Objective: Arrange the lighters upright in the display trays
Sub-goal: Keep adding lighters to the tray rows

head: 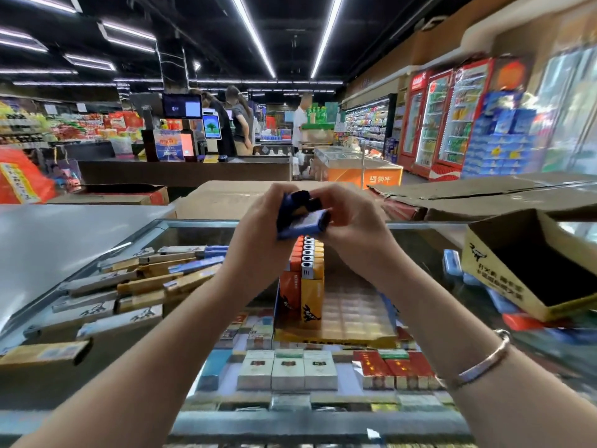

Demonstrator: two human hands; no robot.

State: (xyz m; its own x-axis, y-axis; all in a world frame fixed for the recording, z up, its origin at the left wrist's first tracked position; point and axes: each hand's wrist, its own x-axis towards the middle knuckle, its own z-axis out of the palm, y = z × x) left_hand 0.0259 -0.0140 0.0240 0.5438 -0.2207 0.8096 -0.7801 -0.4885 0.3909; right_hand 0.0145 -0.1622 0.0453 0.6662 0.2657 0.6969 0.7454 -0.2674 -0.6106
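Both hands up over the glass desk (97, 240). Left hand (258, 231) and right hand (352, 221) each closed on blue lighters (302, 221), lying sideways between them. Small, light, hard plastic, likely slick; best pinched across flat sides mid-body. Display tray (355, 331) just below holds upright orange and yellow lighters (307, 270).

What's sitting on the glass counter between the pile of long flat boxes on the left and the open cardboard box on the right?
In the head view, the display tray stands there, with a row of upright lighters along its left side.
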